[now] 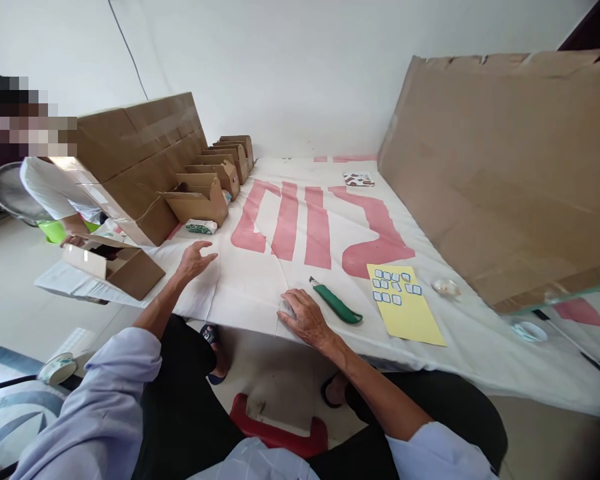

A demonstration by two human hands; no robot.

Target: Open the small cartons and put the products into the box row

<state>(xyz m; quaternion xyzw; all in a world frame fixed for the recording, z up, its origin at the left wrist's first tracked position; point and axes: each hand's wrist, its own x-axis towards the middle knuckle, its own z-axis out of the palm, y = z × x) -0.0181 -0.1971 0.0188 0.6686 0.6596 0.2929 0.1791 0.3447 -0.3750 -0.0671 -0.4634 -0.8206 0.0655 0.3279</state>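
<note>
My left hand (pixel 196 260) is above the white cloth at the left, its thumb and fingers apart and nothing between them. Just beyond it lies a small green-and-white packet (pixel 201 227) in front of an open cardboard box (pixel 200 200). My right hand (pixel 306 319) rests at the table's front edge, fingers curled over something small and pale that is mostly hidden. Right beside that hand lies a green utility knife (pixel 337 303) with its blade tip showing. Farther right is a yellow sheet (pixel 413 320) bearing several small blue-edged white stickers.
Several open boxes (pixel 225 175) line a large carton (pixel 145 160) at the left. A big cardboard panel (pixel 510 173) stands at the right. A co-worker's hand (pixel 75 230) touches another open box (pixel 135 270). A tape roll (pixel 529 332) and a patterned packet (pixel 359 179) lie on the cloth.
</note>
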